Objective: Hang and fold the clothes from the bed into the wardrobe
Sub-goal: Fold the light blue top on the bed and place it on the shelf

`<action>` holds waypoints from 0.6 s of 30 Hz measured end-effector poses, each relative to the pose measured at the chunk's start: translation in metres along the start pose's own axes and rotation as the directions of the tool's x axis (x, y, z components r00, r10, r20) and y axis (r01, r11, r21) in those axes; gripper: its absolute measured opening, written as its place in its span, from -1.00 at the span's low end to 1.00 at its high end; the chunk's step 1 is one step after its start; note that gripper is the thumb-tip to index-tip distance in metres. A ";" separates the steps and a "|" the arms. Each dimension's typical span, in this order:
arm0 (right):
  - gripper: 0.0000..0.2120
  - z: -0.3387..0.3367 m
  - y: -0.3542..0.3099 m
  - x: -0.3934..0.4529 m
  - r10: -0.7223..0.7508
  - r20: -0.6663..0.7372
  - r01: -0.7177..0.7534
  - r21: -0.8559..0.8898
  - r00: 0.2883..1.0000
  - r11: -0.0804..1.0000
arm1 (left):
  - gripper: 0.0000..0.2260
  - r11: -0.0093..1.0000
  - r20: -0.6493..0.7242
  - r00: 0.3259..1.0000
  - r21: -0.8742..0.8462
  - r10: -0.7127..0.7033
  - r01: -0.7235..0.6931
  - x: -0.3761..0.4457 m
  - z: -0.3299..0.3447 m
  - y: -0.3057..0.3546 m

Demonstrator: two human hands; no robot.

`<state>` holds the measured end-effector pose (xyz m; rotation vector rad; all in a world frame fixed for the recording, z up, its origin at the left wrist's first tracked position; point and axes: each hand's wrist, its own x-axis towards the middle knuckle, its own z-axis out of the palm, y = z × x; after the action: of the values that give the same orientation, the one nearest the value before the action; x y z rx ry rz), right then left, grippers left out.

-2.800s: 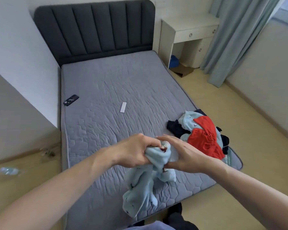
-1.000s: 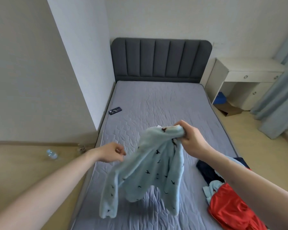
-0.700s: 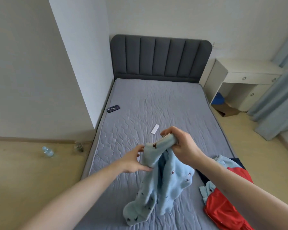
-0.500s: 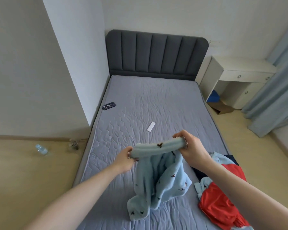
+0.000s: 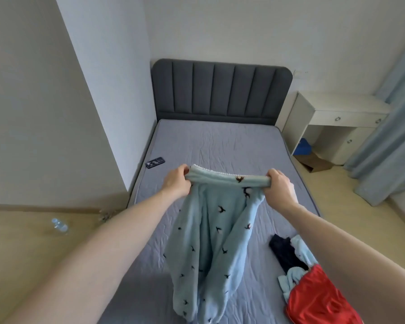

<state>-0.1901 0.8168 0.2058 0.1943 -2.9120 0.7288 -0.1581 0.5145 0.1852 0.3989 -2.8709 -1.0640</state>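
Observation:
A pair of light blue fleece trousers [image 5: 208, 242] with small dark bird prints hangs above the grey mattress [image 5: 220, 146]. My left hand [image 5: 177, 183] grips the left end of the waistband, and my right hand [image 5: 279, 189] grips the right end. The waistband is stretched level between them, and the legs hang down toward the bed's near end. At the lower right of the bed lies a pile of clothes: a red garment [image 5: 313, 298], a dark one [image 5: 285, 253] and a light blue one [image 5: 302, 251]. No wardrobe is in view.
A black phone [image 5: 154, 163] lies near the mattress's left edge. A dark padded headboard [image 5: 220, 90] stands at the far end. A white desk [image 5: 337, 120] and blue-grey curtains [image 5: 388, 127] are at the right. A plastic bottle [image 5: 60, 226] lies on the wooden floor at the left.
My hands have moved apart and up, pulling the trousers' waistband out straight. The legs now hang full length. The white remote seen on the bed is now hidden behind the trousers.

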 end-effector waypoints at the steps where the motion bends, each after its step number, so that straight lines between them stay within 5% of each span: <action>1: -0.83 -0.011 -0.011 0.016 -0.031 -0.051 0.033 0.047 0.998 0.998 | -0.65 0.999 -0.028 1.000 -0.047 -0.014 0.013 0.013 -0.014 0.012; 11: -0.63 -0.111 -0.086 0.050 -0.280 -0.415 0.434 0.345 0.866 0.832 | -0.78 0.946 -0.333 0.912 -0.133 0.239 -0.297 0.028 -0.145 0.082; 18: -0.61 -0.049 -0.039 -0.038 -0.449 -0.225 0.502 0.360 0.865 0.787 | -0.65 0.903 -0.161 0.898 -0.067 0.410 -0.425 -0.053 -0.094 0.004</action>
<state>-0.1422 0.8096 0.2606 0.8586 -2.3843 1.1803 -0.0947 0.4714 0.2610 -0.1432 -2.5888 -1.0403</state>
